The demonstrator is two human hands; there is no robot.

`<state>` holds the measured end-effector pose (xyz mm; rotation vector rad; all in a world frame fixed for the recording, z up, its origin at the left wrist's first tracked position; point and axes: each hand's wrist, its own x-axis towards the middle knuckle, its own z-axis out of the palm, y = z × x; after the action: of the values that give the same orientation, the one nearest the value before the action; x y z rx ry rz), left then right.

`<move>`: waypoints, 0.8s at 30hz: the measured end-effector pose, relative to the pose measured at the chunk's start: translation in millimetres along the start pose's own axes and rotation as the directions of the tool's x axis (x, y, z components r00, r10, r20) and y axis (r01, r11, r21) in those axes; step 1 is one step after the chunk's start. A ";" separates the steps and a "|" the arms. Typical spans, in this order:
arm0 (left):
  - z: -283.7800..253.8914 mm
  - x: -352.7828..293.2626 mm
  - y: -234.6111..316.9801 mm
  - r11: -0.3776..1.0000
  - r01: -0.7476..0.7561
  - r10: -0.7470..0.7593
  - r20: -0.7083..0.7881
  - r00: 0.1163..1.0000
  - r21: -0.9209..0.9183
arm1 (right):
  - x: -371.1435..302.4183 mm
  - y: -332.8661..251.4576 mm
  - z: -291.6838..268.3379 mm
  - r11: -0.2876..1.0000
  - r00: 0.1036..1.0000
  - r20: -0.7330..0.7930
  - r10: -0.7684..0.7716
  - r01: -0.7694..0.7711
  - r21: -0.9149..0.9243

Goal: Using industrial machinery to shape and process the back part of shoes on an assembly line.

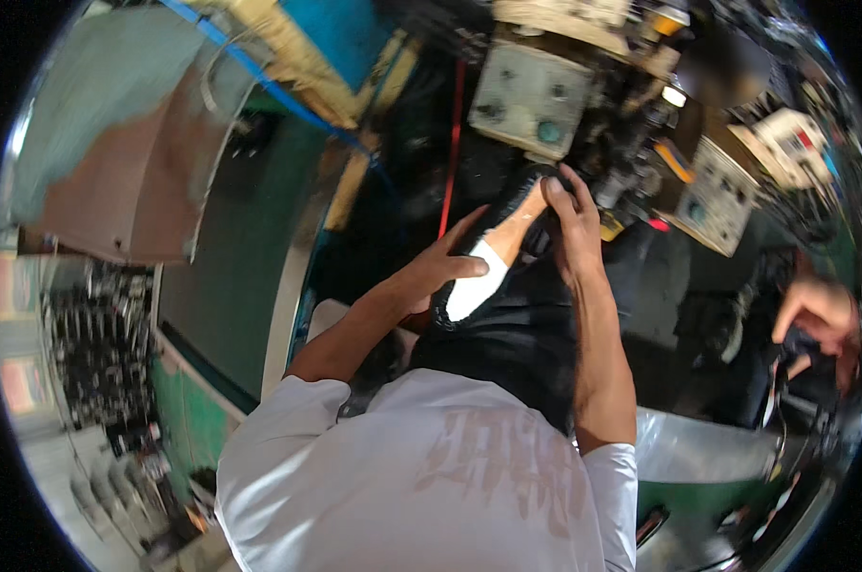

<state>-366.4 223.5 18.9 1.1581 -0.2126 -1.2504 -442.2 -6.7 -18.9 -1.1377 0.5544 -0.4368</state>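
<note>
- Watching the head cam feed rn. Both hands are up on a black shoe (493,253) held sole-up in front of a greyish machine (531,100).
- Left hand (440,267) is wrapped round the heel end, thumb laid over the white insole patch, fingers curled under. Firm grip afaict.
- Right hand (569,214) is clamped on the toe end, fingers hooked over the top where the shoe meets the machine's dark head. Closed on it, not spread.
- So the shoe sits between the two hands, tilted, toe pointing up and away twd the machine, heel nearer the body. The tan strip on the sole runs from the white patch to the toe.
- Below the shoe is a black apron or cloth (507,343) on the lap, and the white t-shirt (421,477) fills the lower frame.
- Far right, another person's hand (817,315) is on smth dark. Prob another shoe, but it's blurry and at the fisheye rim, so I can't say for sure.
- Upper right, a second pale control box (721,195) w/ a round knob.
- Left side has a green partition (235,238) and a rack of dark stuff (102,343), well apart from the hands.
</note>
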 end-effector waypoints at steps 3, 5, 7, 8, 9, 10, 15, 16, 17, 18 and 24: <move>-90.1 -42.4 -16.0 1.000 0.031 -0.028 -0.419 0.908 0.000 | -14.3 44.6 2.7 0.977 0.982 0.074 0.174 -0.162 -0.138; -228.2 -60.8 -53.7 0.926 0.240 0.007 -0.649 0.761 0.291 | -22.3 66.6 -21.7 0.945 0.951 0.108 0.288 -0.264 -0.192; -227.1 -71.4 -3.4 0.945 0.143 0.159 -0.795 0.585 0.294 | -30.2 84.8 -57.4 0.906 0.937 0.017 0.348 -0.331 -0.265; -282.2 -79.0 -7.9 0.929 0.161 0.211 -0.833 0.512 0.334 | -34.4 99.9 -77.6 0.909 0.943 -0.039 0.331 -0.330 -0.254; -322.1 -79.2 -8.7 0.796 0.201 0.438 -0.772 0.461 0.571 | -39.2 110.7 -95.1 0.905 0.932 -0.113 0.344 -0.361 -0.224; -371.0 -85.4 -8.2 0.655 0.306 0.522 -0.707 0.478 0.691 | -42.9 109.2 -101.4 0.896 0.906 -0.169 0.389 -0.414 -0.161; -524.9 -44.2 2.6 0.080 0.668 0.575 -0.582 0.575 0.740 | -48.1 107.5 -115.9 0.901 0.871 -0.249 0.424 -0.432 0.022; -533.9 -24.8 4.5 0.048 0.687 0.569 -0.585 0.578 0.725 | -47.2 95.5 -109.9 0.893 0.870 -0.282 0.405 -0.442 -0.081; -542.8 -7.8 10.7 0.017 0.706 0.567 -0.588 0.577 0.708 | -44.9 86.7 -103.5 0.874 0.871 -0.306 0.384 -0.450 -0.182; -554.0 11.1 19.5 0.020 0.697 0.546 -0.592 0.593 0.717 | -42.0 81.0 -103.7 0.865 0.860 -0.328 0.390 -0.465 -0.190; -724.1 10.5 88.7 0.091 0.300 0.573 -0.297 0.764 0.949 | -14.8 63.6 -132.4 0.814 0.885 -0.348 0.309 -0.435 -0.385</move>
<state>189.1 611.7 -251.4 2.6680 -0.7565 -0.1923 -532.4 -70.7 -116.6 -1.3820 1.1491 -0.1101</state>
